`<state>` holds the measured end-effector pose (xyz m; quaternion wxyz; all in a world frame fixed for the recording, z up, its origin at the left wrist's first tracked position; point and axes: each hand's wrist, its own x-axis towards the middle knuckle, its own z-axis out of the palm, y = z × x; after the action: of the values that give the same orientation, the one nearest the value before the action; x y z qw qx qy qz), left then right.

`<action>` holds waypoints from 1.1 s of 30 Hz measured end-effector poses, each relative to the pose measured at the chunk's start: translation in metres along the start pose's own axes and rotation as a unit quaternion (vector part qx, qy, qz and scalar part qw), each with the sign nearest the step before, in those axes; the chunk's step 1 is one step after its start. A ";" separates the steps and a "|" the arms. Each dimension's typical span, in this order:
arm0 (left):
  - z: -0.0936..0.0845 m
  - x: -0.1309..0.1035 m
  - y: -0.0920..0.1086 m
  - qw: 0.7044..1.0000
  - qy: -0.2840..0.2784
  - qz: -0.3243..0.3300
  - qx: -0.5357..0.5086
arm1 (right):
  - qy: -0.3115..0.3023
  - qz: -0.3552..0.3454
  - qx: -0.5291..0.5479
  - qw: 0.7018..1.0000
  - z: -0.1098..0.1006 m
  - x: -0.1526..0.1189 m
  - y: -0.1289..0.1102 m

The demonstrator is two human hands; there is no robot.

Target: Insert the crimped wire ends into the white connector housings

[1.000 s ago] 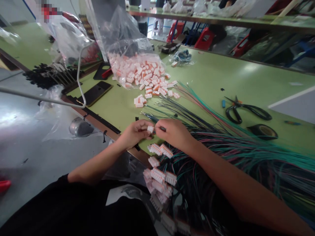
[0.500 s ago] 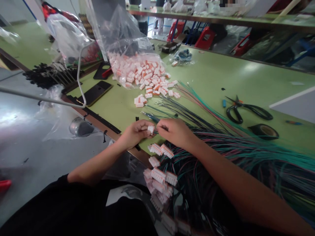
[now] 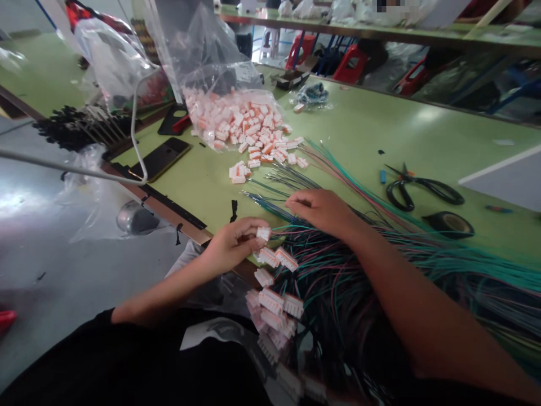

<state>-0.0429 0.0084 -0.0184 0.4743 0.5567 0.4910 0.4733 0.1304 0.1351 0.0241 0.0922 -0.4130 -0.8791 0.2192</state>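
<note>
One head view. Item: white connector (image 3: 264, 233), pinched between your left hand's (image 3: 228, 246) thumb and fingers, above the table's near edge; green and pink leads (image 3: 291, 228) run rightward from it. This end grip seems chosen to leave its wired side exposed. Item: your right hand (image 3: 324, 211), fingers curled beside the blue wires (image 3: 264, 203); whether it grasps one, you cannot tell from here. Lot: loose wires, tips toward you, presumably for easy picking. Lot: orange-and-white connectors (image 3: 253, 127), spilling from a clear bag (image 3: 211, 76), likely for reach. Pair: black-handled scissors (image 3: 435, 189) and tape roll (image 3: 454, 224), apparently set aside from your hands.
</note>
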 end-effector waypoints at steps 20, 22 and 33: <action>0.005 -0.027 0.015 0.971 -0.111 0.087 0.192 | -0.082 -0.074 -0.291 0.950 0.022 -0.007 -0.028; -0.006 -0.021 0.011 0.983 -0.106 0.069 0.137 | -0.077 -0.070 -0.284 0.953 0.023 -0.006 -0.026; -0.065 0.041 0.002 0.925 0.133 -0.070 0.350 | -0.038 -0.110 -0.189 0.975 0.028 -0.004 -0.024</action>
<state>-0.1045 0.0533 -0.0068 0.2117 0.5838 0.7214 0.3065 0.1068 0.1103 0.0098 0.0024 -0.3155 -0.9474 0.0530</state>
